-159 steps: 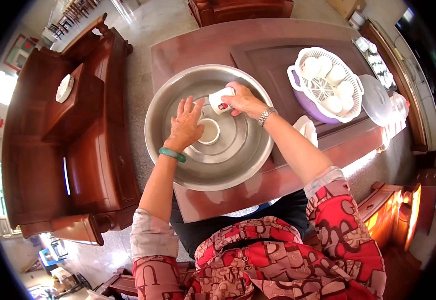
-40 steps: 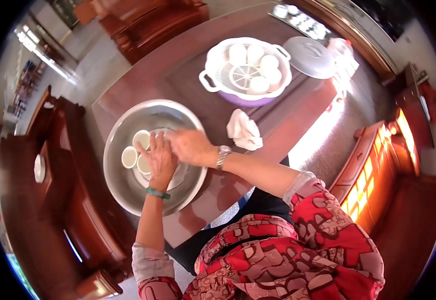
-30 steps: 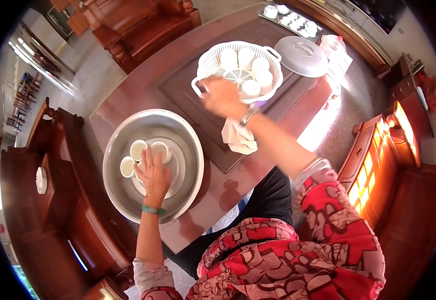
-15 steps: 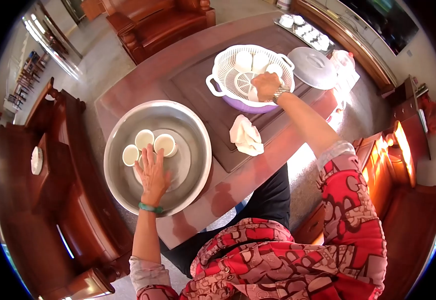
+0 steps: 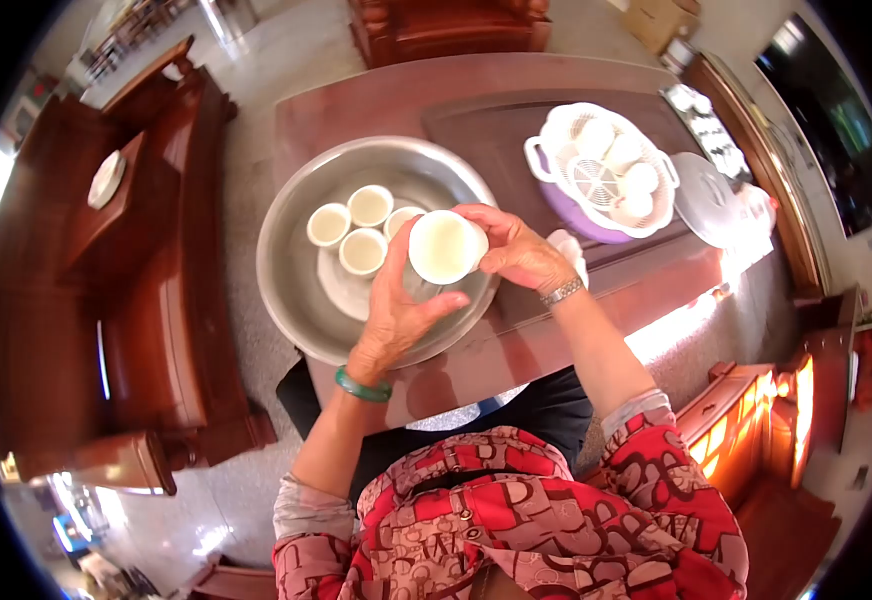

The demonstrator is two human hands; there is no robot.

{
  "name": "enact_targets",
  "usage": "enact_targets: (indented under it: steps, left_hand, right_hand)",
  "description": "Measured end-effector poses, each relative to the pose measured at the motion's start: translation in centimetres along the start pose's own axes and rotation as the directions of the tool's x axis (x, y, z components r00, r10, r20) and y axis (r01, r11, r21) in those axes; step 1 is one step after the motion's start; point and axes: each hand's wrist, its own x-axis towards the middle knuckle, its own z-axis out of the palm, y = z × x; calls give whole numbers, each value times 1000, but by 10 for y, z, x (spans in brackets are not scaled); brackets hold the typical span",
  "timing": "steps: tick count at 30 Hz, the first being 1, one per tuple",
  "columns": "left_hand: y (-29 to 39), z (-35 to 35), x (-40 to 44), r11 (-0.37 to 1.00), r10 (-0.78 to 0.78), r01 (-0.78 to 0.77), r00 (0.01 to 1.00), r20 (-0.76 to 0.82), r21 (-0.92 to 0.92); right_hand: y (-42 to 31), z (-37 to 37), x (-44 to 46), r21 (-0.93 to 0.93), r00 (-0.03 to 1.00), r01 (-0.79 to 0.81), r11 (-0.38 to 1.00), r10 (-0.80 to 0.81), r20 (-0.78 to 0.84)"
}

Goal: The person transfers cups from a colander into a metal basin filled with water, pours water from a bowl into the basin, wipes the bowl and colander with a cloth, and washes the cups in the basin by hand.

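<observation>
A white cup [image 5: 443,248] is held up over the right side of the metal basin [image 5: 278,290], its mouth facing me. My right hand [image 5: 521,252] grips its right side. My left hand [image 5: 396,312], with a green bangle at the wrist, is around its left side, fingers partly hidden behind it and thumb spread below. Inside the basin stand several similar cups [image 5: 329,226], one partly covered by the held cup. A white cloth [image 5: 568,250] lies just beyond my right hand, mostly hidden by it.
A white strainer basket [image 5: 546,160] in a purple bowl [image 5: 581,226] holds several white cups at the right of the table [image 5: 356,95]. Beside it lies a clear lid [image 5: 706,200]. Farther back is a tray [image 5: 706,130] of white pieces. Wooden seats [image 5: 156,330] stand around.
My right hand has left the strainer basket and come to the basin with a cup in it. My left hand has risen from the basin's cups to this cup. The view has shifted.
</observation>
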Motion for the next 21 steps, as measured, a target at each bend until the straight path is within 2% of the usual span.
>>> enact_targets:
  steps: [1,2,5,7,9,10,12,13,14,15,16,17,19,21]
  left_hand:
    - [1,-2,-6,995,-62,58,997,-49,-75]
    - [1,-6,-12,982,-124,109,988,-93,-155]
    - [10,-21,-24,975,-176,152,973,-149,-159]
    - [7,-27,-31,963,-192,156,969,-154,-221]
    - [9,-32,-37,944,-238,189,958,-161,-272]
    - [5,-34,-40,942,-244,192,956,-166,-274]
    - [-5,-43,-44,978,-178,155,968,-178,-138]
    - [-6,-48,-46,978,-180,157,967,-182,-137]
    - [-6,-54,-47,978,-209,209,961,-182,-24]
    - [-7,-60,-46,962,-237,256,954,-183,90]
    - [-13,-67,-46,940,-172,227,960,-220,254]
    - [-16,-75,-45,940,-173,226,961,-216,254]
    - [-13,-88,-38,758,-146,224,973,-177,613]
    - [-14,-94,-32,726,-146,218,976,-164,652]
  right_hand:
    - [13,6,5,87,1000,2,996,-4,15]
    - [22,10,8,98,999,-15,995,12,32]
    - [35,26,18,108,992,-129,986,129,9]
    - [36,34,24,63,987,-141,988,135,85]
    - [36,42,27,38,984,-154,987,150,92]
    - [35,43,29,-34,973,-219,975,221,68]
    - [31,44,32,-105,955,-287,952,293,44]
    - [29,45,32,-246,966,-254,935,259,-11]
    - [27,43,33,-383,975,-221,897,214,-60]
    - [22,39,33,-382,975,-219,898,213,-59]
    - [16,31,30,-512,982,-151,845,67,-179]
    - [8,21,27,-637,957,-107,764,-95,-275]
    - [-15,-8,16,-820,862,-139,555,-340,-376]
    - [-45,-29,0,-965,754,-180,188,-604,-258]
